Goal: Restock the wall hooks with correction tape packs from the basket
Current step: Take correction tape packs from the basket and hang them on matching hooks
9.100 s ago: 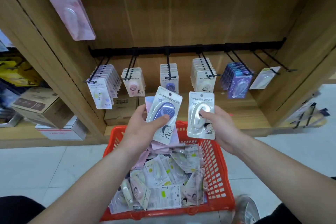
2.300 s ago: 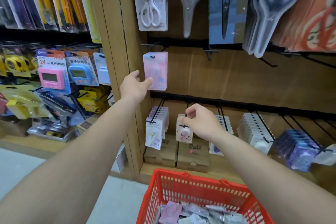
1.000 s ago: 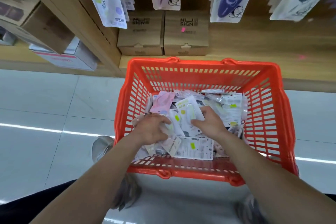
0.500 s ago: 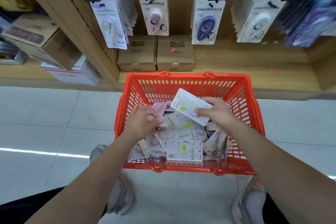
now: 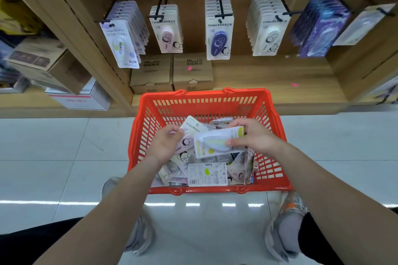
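Right hand: my right hand [image 5: 256, 139] pinches a lime pack [image 5: 217, 143] by its right end, thumb on the blister. The pack is held flat, clear above the pile, at frame centre.
Left hand: my left hand [image 5: 165, 146] curls on the edge of a pink pack [image 5: 186, 142] at the left of the pile. I cannot tell whether that pack is lifted or only being shifted.
Hands: close together, each on its own pack, not touching.
Basket: the basket [image 5: 150, 135] stands on the floor at centre frame, just below the shelf. The pile [image 5: 206, 173] covers its bottom, mixed colours, lying every way.
Hooks: they run across the top of the frame. The lime hook [image 5: 120, 43], upper left, carries a deep row. The pink hook [image 5: 167, 32] beside it is thinner. The navy hook [image 5: 219, 36] and white hook [image 5: 269, 32] are well stocked. The end hook [image 5: 364, 26], upper right, seems to hold a single pack.
Done: several hooks look full or close to it.
Left: I judge plenty, as the pile is far from gone and both packs in hand are unhung.
Next: the lime pack matches the upper-left row, so it goes there, hole over the hook tip.
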`<state>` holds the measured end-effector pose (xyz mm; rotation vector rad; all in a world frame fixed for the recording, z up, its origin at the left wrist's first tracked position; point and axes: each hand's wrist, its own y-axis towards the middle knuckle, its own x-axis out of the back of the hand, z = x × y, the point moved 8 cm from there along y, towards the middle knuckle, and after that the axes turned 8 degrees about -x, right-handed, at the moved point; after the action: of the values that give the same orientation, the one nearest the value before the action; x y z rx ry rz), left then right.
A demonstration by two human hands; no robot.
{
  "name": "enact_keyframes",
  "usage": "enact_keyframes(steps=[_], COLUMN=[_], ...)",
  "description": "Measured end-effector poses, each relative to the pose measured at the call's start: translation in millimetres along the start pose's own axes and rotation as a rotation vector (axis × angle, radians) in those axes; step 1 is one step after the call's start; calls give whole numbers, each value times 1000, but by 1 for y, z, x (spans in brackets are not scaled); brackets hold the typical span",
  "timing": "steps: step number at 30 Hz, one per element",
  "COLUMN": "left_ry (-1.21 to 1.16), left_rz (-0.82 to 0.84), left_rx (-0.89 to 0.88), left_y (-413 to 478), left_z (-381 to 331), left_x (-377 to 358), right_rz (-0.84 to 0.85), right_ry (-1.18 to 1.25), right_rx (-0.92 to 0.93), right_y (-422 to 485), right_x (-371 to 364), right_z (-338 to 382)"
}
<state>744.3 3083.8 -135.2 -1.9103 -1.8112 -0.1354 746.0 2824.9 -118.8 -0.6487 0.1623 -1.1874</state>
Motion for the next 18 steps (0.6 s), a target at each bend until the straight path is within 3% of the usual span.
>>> enact_keyframes(steps=[3, 9, 13, 16, 18], left_ry=[-68, 6, 50, 43, 37], left_rz=[67, 269, 286, 216, 162], left_rx=[-17, 29, 53, 92, 137], left_y=[-2, -2, 8, 19, 26], left_z=[-10, 10, 31, 48, 64], left_x=[-25, -54, -59, -48, -37], right_rz=[34, -147, -172, -160, -75], right_ry=[-37, -94, -174, -103, -183], right_rx=[-38, -10, 53, -3, -73], right_y=[10, 34, 49, 65, 75], right_x=[-18, -19, -34, -43, -51], right_z=[-5, -14, -16, -33, -55])
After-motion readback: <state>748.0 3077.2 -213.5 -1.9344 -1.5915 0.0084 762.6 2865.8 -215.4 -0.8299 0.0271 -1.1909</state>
